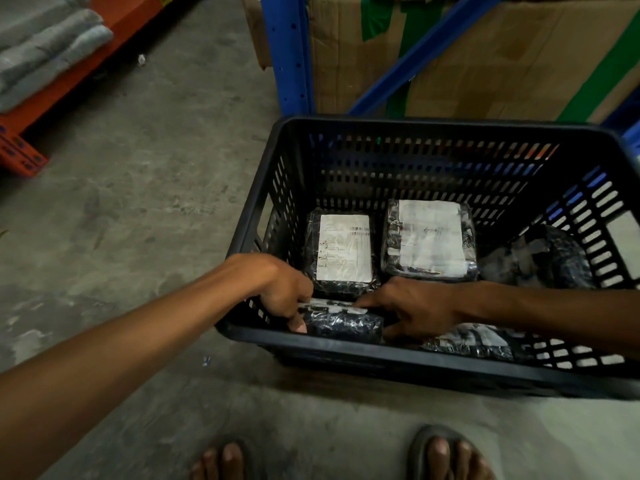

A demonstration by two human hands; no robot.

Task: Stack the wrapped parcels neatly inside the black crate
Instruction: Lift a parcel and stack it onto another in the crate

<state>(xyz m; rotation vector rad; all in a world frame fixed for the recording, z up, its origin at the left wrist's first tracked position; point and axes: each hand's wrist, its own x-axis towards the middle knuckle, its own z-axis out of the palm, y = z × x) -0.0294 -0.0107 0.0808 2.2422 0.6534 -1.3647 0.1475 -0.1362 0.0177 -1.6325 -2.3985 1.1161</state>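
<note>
On a concrete warehouse floor (145, 188), beside blue shelving (289, 53), a wrapped parcel (343, 322) was held against the near wall of the black crate (408, 128). It was clamped from both ends: the left hand (287, 289) was closed on its left end, the right hand (415, 311) was pressed to its right. Two labelled parcels (344, 249) (429, 237) were laid flat side by side against the far wall. A rounder bundle (543, 261) was slumped by the right wall, and another parcel (467, 339), apparently flat though largely hidden by the forearm, was lodged in the near right corner. If released on its edge, the held parcel was judged likely to topple onto the labelled pair, the glossy wrap offering little grip.
</note>
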